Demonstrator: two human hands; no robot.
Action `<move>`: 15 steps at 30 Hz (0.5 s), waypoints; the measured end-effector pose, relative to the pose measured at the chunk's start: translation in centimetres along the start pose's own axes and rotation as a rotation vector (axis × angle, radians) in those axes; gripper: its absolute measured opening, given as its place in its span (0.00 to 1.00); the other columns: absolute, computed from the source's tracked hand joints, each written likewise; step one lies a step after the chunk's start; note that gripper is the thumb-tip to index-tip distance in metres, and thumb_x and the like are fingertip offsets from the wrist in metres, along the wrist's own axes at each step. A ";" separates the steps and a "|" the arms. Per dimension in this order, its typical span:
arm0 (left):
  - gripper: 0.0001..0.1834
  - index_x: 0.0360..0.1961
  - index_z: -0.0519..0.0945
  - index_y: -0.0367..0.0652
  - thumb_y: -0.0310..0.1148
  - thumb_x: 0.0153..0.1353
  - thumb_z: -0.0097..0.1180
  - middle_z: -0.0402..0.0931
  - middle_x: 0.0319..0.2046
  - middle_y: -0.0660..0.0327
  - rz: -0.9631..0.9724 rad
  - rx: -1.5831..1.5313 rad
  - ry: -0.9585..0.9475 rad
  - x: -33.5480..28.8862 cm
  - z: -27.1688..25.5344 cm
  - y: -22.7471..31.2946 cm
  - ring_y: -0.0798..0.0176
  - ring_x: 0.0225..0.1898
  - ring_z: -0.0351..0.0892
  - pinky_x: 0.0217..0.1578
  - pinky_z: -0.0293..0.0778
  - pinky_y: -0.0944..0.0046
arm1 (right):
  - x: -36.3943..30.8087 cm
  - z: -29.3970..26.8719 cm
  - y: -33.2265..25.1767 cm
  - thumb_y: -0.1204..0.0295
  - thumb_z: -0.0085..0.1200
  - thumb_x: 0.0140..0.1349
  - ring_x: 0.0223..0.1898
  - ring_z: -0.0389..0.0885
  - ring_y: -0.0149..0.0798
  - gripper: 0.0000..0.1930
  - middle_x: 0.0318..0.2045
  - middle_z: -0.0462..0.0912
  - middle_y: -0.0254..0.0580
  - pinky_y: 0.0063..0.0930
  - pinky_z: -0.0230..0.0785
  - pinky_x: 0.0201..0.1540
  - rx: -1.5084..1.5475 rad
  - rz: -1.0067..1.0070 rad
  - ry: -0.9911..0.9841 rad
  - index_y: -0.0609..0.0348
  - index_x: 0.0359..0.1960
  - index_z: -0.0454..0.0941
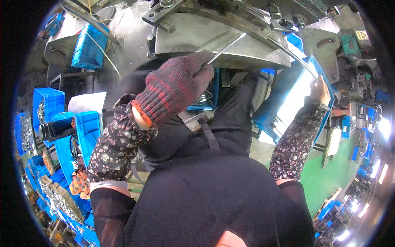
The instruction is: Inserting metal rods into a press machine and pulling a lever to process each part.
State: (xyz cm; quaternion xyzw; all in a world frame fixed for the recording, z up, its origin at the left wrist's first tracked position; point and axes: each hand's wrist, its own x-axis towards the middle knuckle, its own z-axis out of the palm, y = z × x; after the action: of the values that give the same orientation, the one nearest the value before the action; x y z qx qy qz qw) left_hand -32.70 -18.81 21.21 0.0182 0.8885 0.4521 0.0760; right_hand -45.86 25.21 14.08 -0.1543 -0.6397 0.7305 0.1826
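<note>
My left hand [177,86], in a dark red and black knitted glove, is closed around a slim metal rod [227,48]. The rod points up and right over the grey metal plate [218,35] of the machine. My right hand [321,91] is bare and raised at the right, above a blue bin [263,119] with a bright, glaring inside. Its fingers pinch the lower end of a long, thin metal strip [291,54]. The strip slants up and left toward the machine's edge; whether its far end touches the machine, I cannot tell.
Machine fittings [164,14] project along the far edge. A blue bin [89,46] stands at the far left, and other blue bins [49,103] with small metal parts line the left. Between my legs and the machine sits another blue bin [205,101]. Green floor [333,177] shows at right.
</note>
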 end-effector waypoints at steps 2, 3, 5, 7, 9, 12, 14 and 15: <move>0.18 0.49 0.77 0.47 0.43 0.63 0.46 0.80 0.35 0.50 0.059 0.021 0.005 0.8 0.4 -0.2 0.46 0.39 0.80 0.40 0.73 0.51 | 0.3 0.2 0.3 0.73 0.62 0.59 0.30 0.81 0.38 0.10 0.32 0.81 0.47 0.28 0.79 0.35 0.024 0.042 0.035 0.69 0.34 0.77; 0.19 0.50 0.77 0.47 0.43 0.63 0.46 0.80 0.35 0.50 0.059 0.042 -0.026 1.1 0.6 -0.3 0.45 0.38 0.80 0.40 0.73 0.50 | 0.5 0.4 0.5 0.73 0.61 0.59 0.31 0.82 0.38 0.10 0.32 0.81 0.47 0.29 0.79 0.35 -0.033 0.034 0.014 0.69 0.35 0.77; 0.19 0.50 0.77 0.47 0.45 0.63 0.45 0.80 0.36 0.49 0.042 0.078 -0.081 1.8 0.9 -0.2 0.45 0.39 0.80 0.40 0.73 0.49 | 1.3 1.3 1.1 0.71 0.60 0.60 0.32 0.82 0.39 0.10 0.32 0.82 0.45 0.29 0.79 0.36 -0.134 0.006 -0.071 0.66 0.37 0.77; 0.20 0.49 0.77 0.47 0.45 0.64 0.44 0.80 0.36 0.49 -0.001 0.109 -0.130 2.4 1.1 -0.2 0.45 0.39 0.80 0.41 0.73 0.49 | 2.7 2.9 2.3 0.66 0.58 0.62 0.32 0.82 0.39 0.12 0.31 0.82 0.42 0.29 0.77 0.37 -0.069 0.064 -0.160 0.62 0.41 0.77; 0.19 0.49 0.77 0.46 0.45 0.64 0.44 0.80 0.36 0.49 -0.055 0.159 -0.182 3.0 1.0 -0.4 0.44 0.40 0.80 0.42 0.73 0.49 | 4.7 5.6 3.7 0.60 0.56 0.64 0.31 0.81 0.41 0.15 0.30 0.83 0.37 0.29 0.75 0.37 -0.009 0.121 -0.222 0.56 0.44 0.77; 0.19 0.50 0.78 0.47 0.44 0.63 0.47 0.80 0.38 0.50 -0.015 0.176 -0.178 3.7 0.8 -0.8 0.47 0.41 0.80 0.41 0.75 0.54 | 7.6 10.2 5.2 0.67 0.61 0.60 0.31 0.82 0.39 0.11 0.31 0.82 0.41 0.28 0.78 0.37 0.226 0.447 -0.294 0.59 0.38 0.76; 0.18 0.51 0.78 0.50 0.43 0.63 0.47 0.81 0.34 0.51 -0.026 0.156 -0.118 3.8 0.9 -1.1 0.47 0.39 0.81 0.40 0.76 0.55 | 8.6 13.1 6.1 0.70 0.62 0.58 0.33 0.83 0.39 0.11 0.33 0.82 0.43 0.28 0.80 0.36 0.127 0.429 -0.304 0.62 0.39 0.77; 0.18 0.51 0.78 0.51 0.43 0.63 0.47 0.80 0.34 0.51 -0.018 0.129 -0.096 3.8 1.0 -1.3 0.46 0.38 0.81 0.39 0.76 0.54 | 8.8 14.4 6.6 0.71 0.62 0.58 0.32 0.83 0.38 0.12 0.33 0.82 0.43 0.28 0.79 0.35 0.092 0.423 -0.278 0.63 0.40 0.77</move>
State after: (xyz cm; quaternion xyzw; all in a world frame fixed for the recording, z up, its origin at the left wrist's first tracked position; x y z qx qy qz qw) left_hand -36.30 -18.38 19.15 0.0368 0.9113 0.3918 0.1211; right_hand -60.76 15.91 9.52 -0.1744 -0.5783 0.7949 -0.0572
